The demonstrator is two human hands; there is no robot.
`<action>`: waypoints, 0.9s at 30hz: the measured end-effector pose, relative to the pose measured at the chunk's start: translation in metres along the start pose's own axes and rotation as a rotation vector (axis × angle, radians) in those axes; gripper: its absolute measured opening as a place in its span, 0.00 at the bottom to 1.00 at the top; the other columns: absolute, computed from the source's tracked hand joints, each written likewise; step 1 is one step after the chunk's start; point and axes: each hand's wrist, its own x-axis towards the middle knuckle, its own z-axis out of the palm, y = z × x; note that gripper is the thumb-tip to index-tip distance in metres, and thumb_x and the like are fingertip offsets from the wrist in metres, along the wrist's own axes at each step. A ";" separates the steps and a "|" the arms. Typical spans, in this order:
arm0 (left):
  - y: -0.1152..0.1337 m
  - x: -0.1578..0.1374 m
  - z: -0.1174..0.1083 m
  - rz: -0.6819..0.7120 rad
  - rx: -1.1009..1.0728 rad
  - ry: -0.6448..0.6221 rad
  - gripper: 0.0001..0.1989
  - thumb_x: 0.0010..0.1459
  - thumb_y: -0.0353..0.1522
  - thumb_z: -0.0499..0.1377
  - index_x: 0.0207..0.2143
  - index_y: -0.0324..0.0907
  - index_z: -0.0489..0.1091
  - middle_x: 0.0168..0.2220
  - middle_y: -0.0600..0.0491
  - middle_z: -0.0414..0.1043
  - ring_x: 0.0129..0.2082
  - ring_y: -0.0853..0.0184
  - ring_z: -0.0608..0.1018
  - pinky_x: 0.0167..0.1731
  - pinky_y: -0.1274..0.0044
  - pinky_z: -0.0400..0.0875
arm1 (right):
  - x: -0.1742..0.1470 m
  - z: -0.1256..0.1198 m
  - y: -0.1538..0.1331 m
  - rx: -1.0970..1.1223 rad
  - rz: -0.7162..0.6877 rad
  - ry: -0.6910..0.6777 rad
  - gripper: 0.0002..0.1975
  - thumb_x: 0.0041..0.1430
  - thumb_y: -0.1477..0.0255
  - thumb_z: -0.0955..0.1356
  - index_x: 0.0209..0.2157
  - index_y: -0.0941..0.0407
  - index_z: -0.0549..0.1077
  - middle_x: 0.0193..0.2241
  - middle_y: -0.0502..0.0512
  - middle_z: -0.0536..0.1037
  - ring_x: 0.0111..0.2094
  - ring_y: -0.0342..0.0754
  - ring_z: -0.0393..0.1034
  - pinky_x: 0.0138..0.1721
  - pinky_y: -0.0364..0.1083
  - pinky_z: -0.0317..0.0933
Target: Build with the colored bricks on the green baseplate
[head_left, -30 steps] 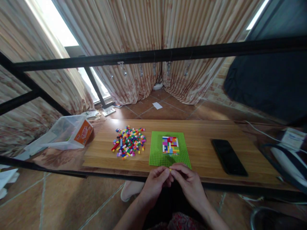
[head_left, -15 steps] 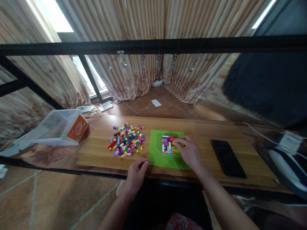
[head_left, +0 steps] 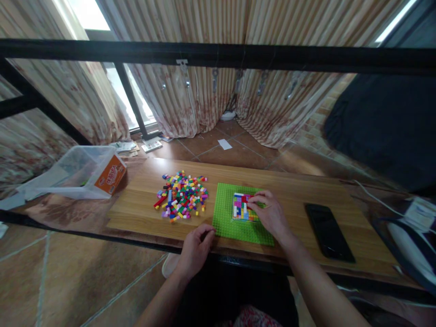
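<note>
A green studded baseplate (head_left: 225, 225) lies on the wooden board, and on it sits a rectangular patch of multicoloured toy bricks (head_left: 240, 210). My right hand (head_left: 270, 215) reaches over the patch from the right, thumb and forefinger pinched down at its upper middle. Whatever is between those fingertips is too small to make out. My left hand (head_left: 195, 250) rests at the board's front edge, fingers curled, with its fingertips at the baseplate's near left corner. What it grips, if anything, is hidden. Left of the baseplate spreads a pile of loose toy bricks (head_left: 184, 197).
A black phone (head_left: 329, 232) lies on the wooden board (head_left: 289, 181) to the right. At far left a clear plastic box (head_left: 78, 177) with an orange label lies tipped over. A dark metal rail (head_left: 211, 54) crosses beyond the board, and cables run at the right.
The view has shifted slightly, so the board and its things sit a little differently in the picture. My right hand stays over the brick patch, and my left stays by the corner.
</note>
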 end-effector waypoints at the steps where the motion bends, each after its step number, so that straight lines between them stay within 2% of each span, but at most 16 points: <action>1: 0.000 0.000 0.000 0.000 -0.002 0.003 0.11 0.57 0.39 0.55 0.32 0.41 0.72 0.24 0.57 0.68 0.24 0.72 0.68 0.26 0.80 0.63 | 0.000 0.001 0.001 0.021 0.011 0.002 0.10 0.53 0.61 0.69 0.26 0.52 0.78 0.36 0.54 0.72 0.39 0.51 0.68 0.43 0.51 0.61; 5: 0.001 -0.001 0.000 0.000 -0.028 0.007 0.11 0.58 0.39 0.55 0.32 0.42 0.71 0.24 0.57 0.67 0.23 0.72 0.68 0.25 0.81 0.62 | 0.001 0.004 0.010 0.078 0.110 0.000 0.13 0.47 0.59 0.72 0.30 0.53 0.76 0.36 0.55 0.74 0.38 0.51 0.69 0.40 0.50 0.62; 11: 0.000 -0.002 0.000 -0.018 -0.054 -0.014 0.11 0.57 0.39 0.55 0.32 0.41 0.71 0.24 0.57 0.67 0.23 0.72 0.68 0.25 0.81 0.62 | 0.007 0.005 0.019 0.288 0.346 -0.056 0.29 0.39 0.60 0.75 0.45 0.55 0.73 0.38 0.56 0.78 0.35 0.49 0.71 0.37 0.49 0.64; 16: -0.003 -0.001 0.001 -0.038 -0.088 -0.008 0.12 0.56 0.40 0.56 0.34 0.41 0.72 0.23 0.58 0.65 0.22 0.73 0.66 0.23 0.81 0.61 | 0.014 0.006 0.016 0.393 0.386 -0.173 0.22 0.38 0.60 0.75 0.37 0.56 0.77 0.30 0.53 0.79 0.30 0.47 0.71 0.36 0.48 0.64; 20: 0.000 0.000 0.000 -0.030 -0.087 -0.020 0.11 0.55 0.40 0.56 0.32 0.41 0.71 0.22 0.58 0.64 0.22 0.73 0.67 0.23 0.81 0.61 | 0.017 0.008 0.017 0.465 0.381 -0.187 0.21 0.36 0.60 0.75 0.34 0.56 0.77 0.29 0.52 0.79 0.29 0.47 0.71 0.35 0.48 0.64; 23: 0.003 -0.001 -0.003 -0.030 -0.095 -0.026 0.11 0.54 0.39 0.56 0.32 0.41 0.72 0.22 0.58 0.65 0.22 0.72 0.67 0.22 0.81 0.61 | 0.013 0.006 0.018 0.473 0.387 -0.127 0.24 0.36 0.60 0.76 0.38 0.55 0.77 0.33 0.54 0.80 0.33 0.48 0.72 0.39 0.49 0.65; 27: 0.004 -0.010 -0.011 -0.062 -0.117 0.014 0.11 0.51 0.39 0.58 0.30 0.40 0.72 0.23 0.56 0.67 0.23 0.71 0.69 0.23 0.81 0.63 | -0.010 -0.001 0.015 0.468 0.406 0.158 0.28 0.37 0.58 0.75 0.41 0.56 0.76 0.39 0.58 0.79 0.37 0.49 0.72 0.40 0.50 0.66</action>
